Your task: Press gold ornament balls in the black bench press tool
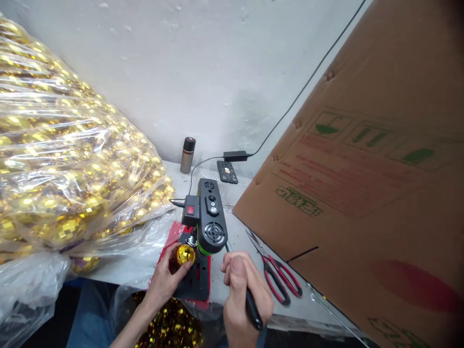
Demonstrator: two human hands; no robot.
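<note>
A small gold mirror ball point(186, 254) sits between the thumb and fingers of my left hand point(167, 276), just above the base plate point(192, 289) of a small bench drill press point(212, 212). The drill press has a black head with round vents and a red switch point(190, 210) on its side. My right hand point(244, 292) is wrapped round its lever, whose black handle point(253, 311) sticks out below the fist. Whether the bit touches the ball cannot be seen. Red material point(175, 233) lies under the base.
A big clear bag of gold mirror balls point(79, 159) fills the left. More gold pieces point(170, 328) lie in plastic below the table edge. Red-handled scissors point(281, 278) lie beside a leaning cardboard box point(348, 159). Behind stand a bottle point(187, 155), a phone point(227, 172) and a power adapter point(235, 156).
</note>
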